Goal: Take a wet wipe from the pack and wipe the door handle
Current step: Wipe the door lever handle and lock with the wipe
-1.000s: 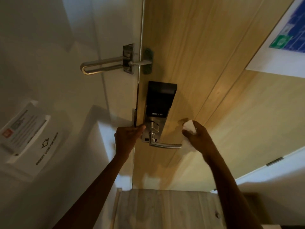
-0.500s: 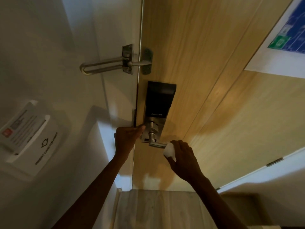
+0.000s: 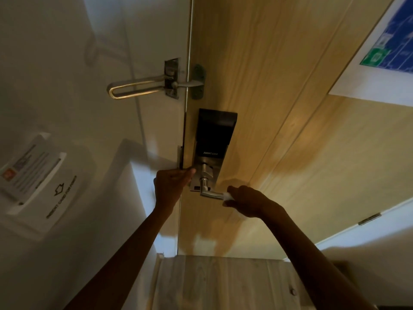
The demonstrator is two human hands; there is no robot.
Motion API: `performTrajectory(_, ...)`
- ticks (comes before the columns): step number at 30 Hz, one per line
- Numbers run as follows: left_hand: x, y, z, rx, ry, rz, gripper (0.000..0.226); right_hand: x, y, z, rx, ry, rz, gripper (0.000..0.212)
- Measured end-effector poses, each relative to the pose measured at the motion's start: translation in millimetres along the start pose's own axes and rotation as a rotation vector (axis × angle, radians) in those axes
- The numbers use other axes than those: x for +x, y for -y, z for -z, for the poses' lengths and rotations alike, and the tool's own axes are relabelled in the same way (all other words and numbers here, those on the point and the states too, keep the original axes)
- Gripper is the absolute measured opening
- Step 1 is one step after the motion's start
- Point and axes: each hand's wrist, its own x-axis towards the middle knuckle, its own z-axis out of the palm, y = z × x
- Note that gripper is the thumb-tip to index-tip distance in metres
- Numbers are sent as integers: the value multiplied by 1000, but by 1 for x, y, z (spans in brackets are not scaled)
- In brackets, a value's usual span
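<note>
A silver lever door handle (image 3: 211,193) sticks out from a black smart lock plate (image 3: 213,139) on the wooden door (image 3: 279,108). My right hand (image 3: 248,201) is closed around the free end of the lever with a white wet wipe (image 3: 228,196) bunched between fingers and metal. My left hand (image 3: 171,183) rests against the door edge beside the lock plate, fingertips touching the plate's lower left side. The wipe pack is not in view.
A metal swing-bar door guard (image 3: 143,88) is mounted above the lock. A card-holder switch with a printed notice (image 3: 38,175) hangs on the white wall at left. A blue and green evacuation sign (image 3: 384,48) is on the door at upper right. Pale wood flooring (image 3: 223,285) lies below.
My right hand came down from beside the lever, gripped it near the middle with the wipe, and has now slid out to the lever's free end. The left hand stayed in place.
</note>
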Motion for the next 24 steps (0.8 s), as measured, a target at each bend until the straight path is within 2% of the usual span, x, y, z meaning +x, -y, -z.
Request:
performTrajectory(4,1,1,1,-7,4,9,25,3,1,3,-141,3,3,39)
performTrajectory(9,0,2,0,52,-14,-42,25,0,15,-13,-253,-193,15,40)
performTrajectory(15,4,7,2,39,3,-12,25,8,37,-26,-151,-401,-44,30)
performTrajectory(19,0,4,1,36,1,-20,22,-11,5,-25,-145,-406,-76,28)
performTrajectory(24,1,3,1,62,1,-61,26,-2,6,-18,-173,-257,38,34)
